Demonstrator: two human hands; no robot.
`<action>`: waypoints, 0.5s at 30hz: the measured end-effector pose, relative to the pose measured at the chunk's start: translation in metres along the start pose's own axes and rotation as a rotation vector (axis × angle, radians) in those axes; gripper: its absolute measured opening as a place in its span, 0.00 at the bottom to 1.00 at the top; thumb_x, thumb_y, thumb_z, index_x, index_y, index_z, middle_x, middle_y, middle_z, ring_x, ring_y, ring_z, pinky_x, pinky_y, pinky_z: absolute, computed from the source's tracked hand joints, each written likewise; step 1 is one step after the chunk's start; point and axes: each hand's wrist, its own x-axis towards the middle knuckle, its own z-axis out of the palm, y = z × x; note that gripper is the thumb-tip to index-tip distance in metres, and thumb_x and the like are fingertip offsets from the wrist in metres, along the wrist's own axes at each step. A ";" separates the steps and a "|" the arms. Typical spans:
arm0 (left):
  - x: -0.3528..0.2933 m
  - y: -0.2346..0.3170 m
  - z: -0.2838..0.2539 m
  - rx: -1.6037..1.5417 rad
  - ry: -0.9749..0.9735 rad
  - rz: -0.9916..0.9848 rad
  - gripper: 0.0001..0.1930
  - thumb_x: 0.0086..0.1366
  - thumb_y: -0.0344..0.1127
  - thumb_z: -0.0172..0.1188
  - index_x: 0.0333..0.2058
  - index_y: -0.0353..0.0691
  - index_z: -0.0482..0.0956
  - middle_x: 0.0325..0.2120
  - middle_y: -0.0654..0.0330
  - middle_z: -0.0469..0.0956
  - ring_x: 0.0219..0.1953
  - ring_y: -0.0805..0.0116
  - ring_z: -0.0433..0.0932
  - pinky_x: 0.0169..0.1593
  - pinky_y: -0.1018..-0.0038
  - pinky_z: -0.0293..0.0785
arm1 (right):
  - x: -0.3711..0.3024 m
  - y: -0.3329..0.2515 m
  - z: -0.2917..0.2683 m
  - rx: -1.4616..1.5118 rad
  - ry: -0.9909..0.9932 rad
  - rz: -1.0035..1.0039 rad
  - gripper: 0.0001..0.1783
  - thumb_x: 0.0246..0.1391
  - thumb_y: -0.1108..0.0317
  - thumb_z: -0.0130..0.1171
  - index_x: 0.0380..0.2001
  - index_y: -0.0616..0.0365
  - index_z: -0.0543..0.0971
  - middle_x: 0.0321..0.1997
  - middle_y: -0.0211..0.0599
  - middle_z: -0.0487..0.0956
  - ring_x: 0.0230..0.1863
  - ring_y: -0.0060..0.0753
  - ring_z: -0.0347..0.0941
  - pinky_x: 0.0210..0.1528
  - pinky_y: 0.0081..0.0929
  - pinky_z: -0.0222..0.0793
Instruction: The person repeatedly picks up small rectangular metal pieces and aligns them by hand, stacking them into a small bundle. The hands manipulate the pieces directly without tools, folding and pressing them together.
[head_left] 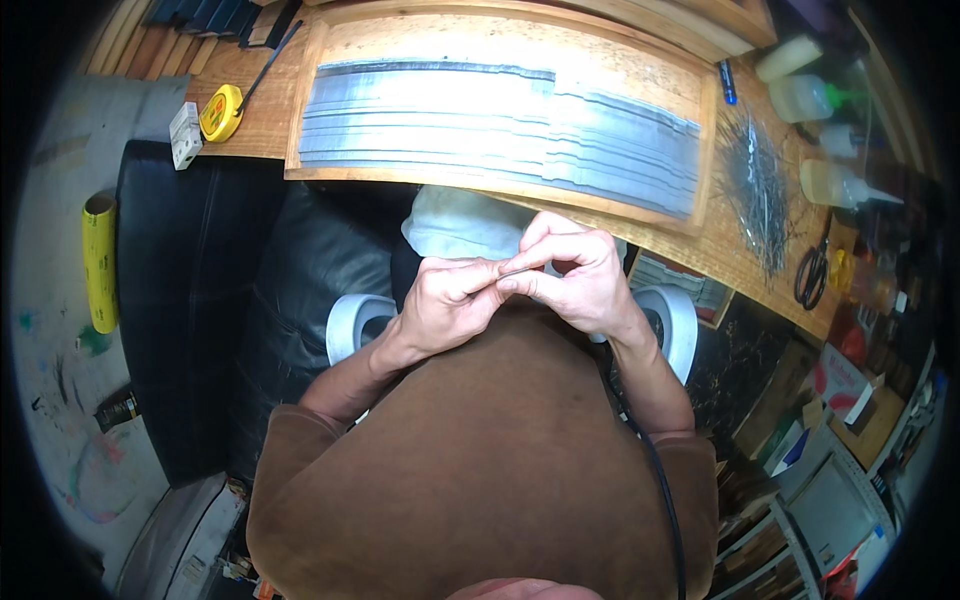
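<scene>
Both my hands meet in front of my chest, just short of the table edge. My left hand [450, 303] is closed, its thumb and fingers pinching one end of a small thin dark strip [520, 271]. The other end sits between the thumb and fingertips of my right hand [582, 275]. Most of the strip is hidden by the fingers, so its exact kind does not show. Beyond the hands, a shallow wooden tray [300, 130] on the table holds rows of thin silvery-grey strips [430, 120], bright with glare. A pale cloth-like thing [465, 225] lies behind my hands.
Right of the tray lies a heap of fine metal wires [758, 195], with black-handled scissors [812, 275], a blue marker [727, 82] and squeeze bottles [800, 98]. A yellow tape measure [221, 112] and small white box [186, 136] sit left. A black leather seat [200, 300] stands left.
</scene>
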 end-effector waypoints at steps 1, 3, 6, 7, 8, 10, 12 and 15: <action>0.000 -0.001 0.001 -0.001 0.012 0.020 0.12 0.63 0.19 0.67 0.45 0.30 0.88 0.32 0.49 0.89 0.31 0.61 0.89 0.36 0.74 0.83 | 0.000 -0.001 0.001 0.016 0.009 0.013 0.09 0.49 0.77 0.78 0.36 0.59 0.92 0.32 0.29 0.81 0.33 0.19 0.73 0.33 0.19 0.66; 0.001 -0.001 0.003 0.005 0.035 0.055 0.12 0.62 0.18 0.66 0.45 0.29 0.88 0.30 0.49 0.88 0.29 0.61 0.88 0.35 0.74 0.82 | 0.001 -0.002 0.002 0.048 0.027 0.039 0.08 0.49 0.76 0.77 0.35 0.58 0.92 0.30 0.27 0.81 0.32 0.18 0.72 0.32 0.19 0.63; 0.004 -0.001 0.004 0.017 0.062 0.095 0.13 0.61 0.16 0.65 0.45 0.28 0.87 0.28 0.50 0.87 0.27 0.62 0.87 0.33 0.73 0.81 | 0.002 0.000 0.001 0.053 0.024 0.037 0.08 0.49 0.76 0.77 0.35 0.57 0.92 0.30 0.27 0.81 0.32 0.17 0.71 0.32 0.19 0.62; 0.004 -0.001 0.004 0.014 0.066 0.101 0.13 0.61 0.16 0.65 0.45 0.27 0.87 0.27 0.50 0.86 0.27 0.62 0.86 0.33 0.73 0.80 | 0.002 0.001 0.001 0.052 0.023 0.039 0.09 0.49 0.76 0.77 0.36 0.57 0.92 0.30 0.26 0.81 0.31 0.17 0.70 0.32 0.19 0.62; 0.004 -0.001 0.004 0.011 0.070 0.107 0.14 0.61 0.15 0.65 0.45 0.27 0.87 0.27 0.50 0.86 0.26 0.61 0.86 0.33 0.73 0.80 | 0.003 0.001 0.000 0.052 0.022 0.041 0.09 0.49 0.76 0.77 0.36 0.56 0.92 0.30 0.26 0.81 0.31 0.17 0.70 0.32 0.19 0.62; 0.004 -0.002 0.004 0.024 0.067 0.103 0.14 0.61 0.15 0.65 0.45 0.27 0.87 0.27 0.50 0.86 0.26 0.61 0.86 0.33 0.73 0.80 | 0.003 0.001 0.000 0.056 0.020 0.048 0.09 0.49 0.75 0.77 0.36 0.56 0.92 0.30 0.26 0.80 0.31 0.17 0.70 0.32 0.19 0.62; 0.004 -0.002 0.004 0.027 0.066 0.099 0.13 0.61 0.15 0.65 0.45 0.28 0.87 0.27 0.50 0.86 0.26 0.62 0.86 0.33 0.73 0.80 | 0.003 0.002 0.001 0.066 0.020 0.059 0.09 0.49 0.75 0.78 0.36 0.56 0.92 0.30 0.26 0.80 0.32 0.17 0.70 0.32 0.19 0.62; 0.004 -0.003 0.004 0.021 0.066 0.092 0.13 0.61 0.16 0.65 0.45 0.28 0.87 0.27 0.51 0.86 0.26 0.62 0.86 0.33 0.74 0.80 | 0.003 0.002 0.001 0.059 0.021 0.048 0.09 0.49 0.75 0.77 0.37 0.56 0.92 0.31 0.26 0.80 0.32 0.17 0.70 0.32 0.19 0.63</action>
